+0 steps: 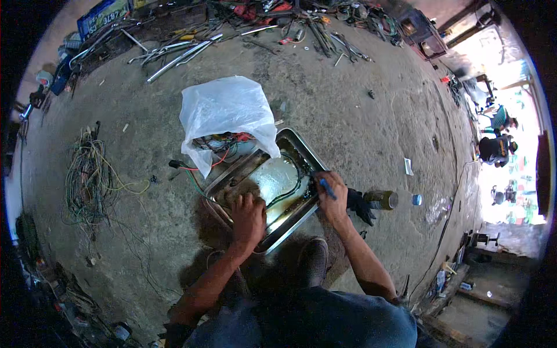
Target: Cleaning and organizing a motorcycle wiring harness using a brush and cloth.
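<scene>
A shallow metal tray rests on the ground at my feet, wet with brownish liquid. My left hand is over its near left part, fingers curled on a dark wiring harness that loops across the tray. Thin green and red wires run from beside that hand toward a white plastic bag full of wires. At the tray's right rim, my right hand is closed round a blue-handled tool; its dark working end is hard to make out.
Right of the tray lie a black glove, a jar of yellowish liquid and a blue cap. A tangled wire bundle is at left. Wrenches and bars line the far side. Other people are at the far right.
</scene>
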